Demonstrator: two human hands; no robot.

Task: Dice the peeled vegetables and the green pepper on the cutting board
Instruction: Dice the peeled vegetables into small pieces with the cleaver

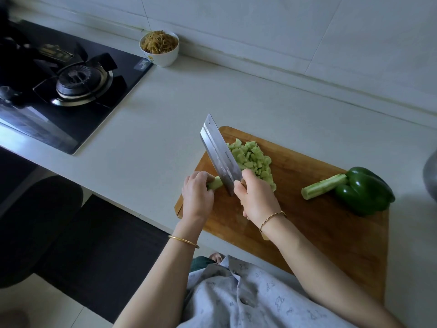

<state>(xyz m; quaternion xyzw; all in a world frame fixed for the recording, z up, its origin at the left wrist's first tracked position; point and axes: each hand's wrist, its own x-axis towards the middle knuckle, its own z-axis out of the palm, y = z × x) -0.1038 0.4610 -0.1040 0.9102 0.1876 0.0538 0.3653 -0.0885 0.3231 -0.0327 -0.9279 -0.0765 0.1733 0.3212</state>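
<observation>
A wooden cutting board [319,223] lies on the counter. My left hand [197,195] holds a short peeled pale-green vegetable stub [215,183] at the board's left end. My right hand [256,197] grips the handle of a steel cleaver [220,155], whose blade stands edge-down right beside the stub. A heap of diced pale-green pieces [253,159] lies just right of the blade. Farther right a whole peeled stalk [322,189] leans against a whole green pepper [365,191].
A white bowl of shredded yellowish strips [159,48] stands by the back wall. A black gas hob [71,84] fills the counter's left part. The pale counter [153,119] edge runs diagonally under my arms. A grey round object [431,176] shows at the right edge.
</observation>
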